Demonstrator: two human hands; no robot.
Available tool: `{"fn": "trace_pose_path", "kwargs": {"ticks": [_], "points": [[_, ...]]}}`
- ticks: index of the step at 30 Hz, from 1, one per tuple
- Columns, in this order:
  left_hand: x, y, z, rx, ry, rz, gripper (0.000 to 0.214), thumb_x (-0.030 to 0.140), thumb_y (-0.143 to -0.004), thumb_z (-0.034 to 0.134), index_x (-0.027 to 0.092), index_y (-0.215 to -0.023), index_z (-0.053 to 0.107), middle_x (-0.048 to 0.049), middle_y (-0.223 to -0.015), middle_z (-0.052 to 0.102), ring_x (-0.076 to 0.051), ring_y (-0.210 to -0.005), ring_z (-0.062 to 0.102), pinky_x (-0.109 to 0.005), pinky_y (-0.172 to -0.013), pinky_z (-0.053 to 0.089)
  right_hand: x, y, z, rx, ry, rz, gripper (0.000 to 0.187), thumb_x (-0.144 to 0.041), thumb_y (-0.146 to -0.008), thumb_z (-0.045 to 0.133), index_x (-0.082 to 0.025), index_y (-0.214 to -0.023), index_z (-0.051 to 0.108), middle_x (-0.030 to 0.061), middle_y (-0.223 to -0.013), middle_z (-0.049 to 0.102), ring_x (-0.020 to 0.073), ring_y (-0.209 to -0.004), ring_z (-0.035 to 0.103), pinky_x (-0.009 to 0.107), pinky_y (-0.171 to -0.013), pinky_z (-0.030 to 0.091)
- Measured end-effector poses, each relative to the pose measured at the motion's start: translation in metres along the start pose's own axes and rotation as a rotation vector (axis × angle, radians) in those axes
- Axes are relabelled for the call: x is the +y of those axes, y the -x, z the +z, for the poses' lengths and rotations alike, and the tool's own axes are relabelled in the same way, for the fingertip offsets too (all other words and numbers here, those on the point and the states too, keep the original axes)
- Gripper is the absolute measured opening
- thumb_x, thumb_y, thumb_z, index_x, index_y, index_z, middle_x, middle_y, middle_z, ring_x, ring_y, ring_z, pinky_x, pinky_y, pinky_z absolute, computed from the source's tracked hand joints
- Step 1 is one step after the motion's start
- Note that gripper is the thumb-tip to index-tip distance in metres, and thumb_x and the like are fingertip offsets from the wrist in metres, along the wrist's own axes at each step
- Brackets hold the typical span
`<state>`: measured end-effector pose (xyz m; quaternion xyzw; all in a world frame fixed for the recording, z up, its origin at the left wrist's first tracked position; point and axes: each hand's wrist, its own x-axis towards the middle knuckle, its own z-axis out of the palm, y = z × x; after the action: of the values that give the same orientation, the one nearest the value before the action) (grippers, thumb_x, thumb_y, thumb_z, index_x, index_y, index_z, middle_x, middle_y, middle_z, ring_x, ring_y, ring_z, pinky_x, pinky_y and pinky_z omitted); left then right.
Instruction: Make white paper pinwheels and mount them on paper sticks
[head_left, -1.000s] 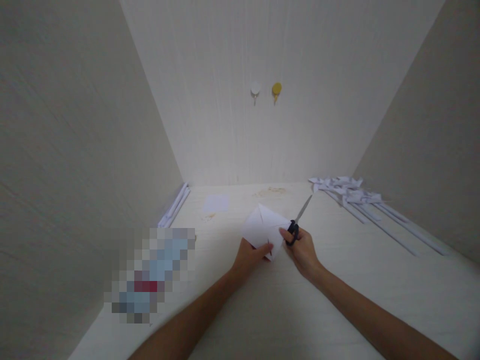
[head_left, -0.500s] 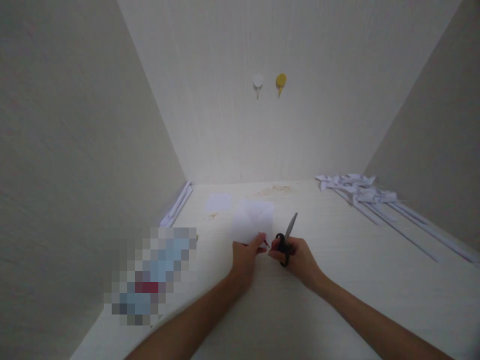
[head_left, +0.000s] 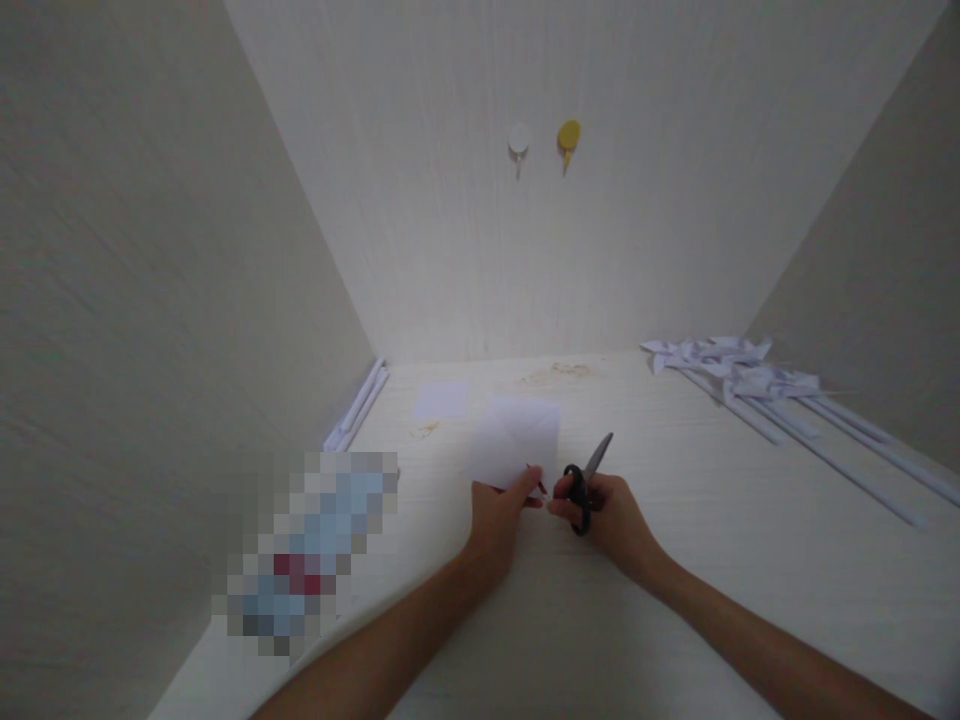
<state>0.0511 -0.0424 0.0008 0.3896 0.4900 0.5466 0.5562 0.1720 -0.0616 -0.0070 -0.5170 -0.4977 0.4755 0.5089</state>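
Observation:
A square sheet of white paper (head_left: 517,435) lies in front of me, crease lines faintly visible across it. My left hand (head_left: 501,510) pinches its near edge, thumb on top. Beside that thumb is a small dark red sliver, too small to name. My right hand (head_left: 606,510) is closed around black-handled scissors (head_left: 598,456), whose blades point up and away from me, clear of the paper. Its thumb and forefinger come together close to the sheet's near right corner; whether they touch it I cannot tell.
A smaller paper piece (head_left: 440,400) lies behind left. Rolled paper (head_left: 358,405) rests along the left wall. Paper pinwheels on sticks (head_left: 750,380) are piled at the right. Two hooks, white (head_left: 518,140) and yellow (head_left: 569,136), are on the back wall. A blurred-out object (head_left: 322,550) sits left.
The view has shifted slightly, and both hands appear a little further right with the paper and scissors. Their grips look the same.

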Motion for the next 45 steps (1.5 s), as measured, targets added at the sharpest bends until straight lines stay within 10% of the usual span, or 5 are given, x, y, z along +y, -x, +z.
{"fn": "trace_pose_path", "kwargs": {"ticks": [45], "points": [[0.0029, 0.0033, 0.0022, -0.152, -0.081, 0.042, 0.009, 0.022, -0.058, 0.063, 0.014, -0.058, 0.059, 0.0007, -0.057, 0.059, -0.01, -0.051, 0.052, -0.019, -0.042, 0.04, 0.0052, -0.0027, -0.006, -0.027, 0.107, -0.069, 0.023, -0.035, -0.064, 0.062, -0.015, -0.057, 0.054, -0.0029, -0.048, 0.05, 0.0077, -0.044, 0.041, 0.02, -0.044, 0.032]]}}
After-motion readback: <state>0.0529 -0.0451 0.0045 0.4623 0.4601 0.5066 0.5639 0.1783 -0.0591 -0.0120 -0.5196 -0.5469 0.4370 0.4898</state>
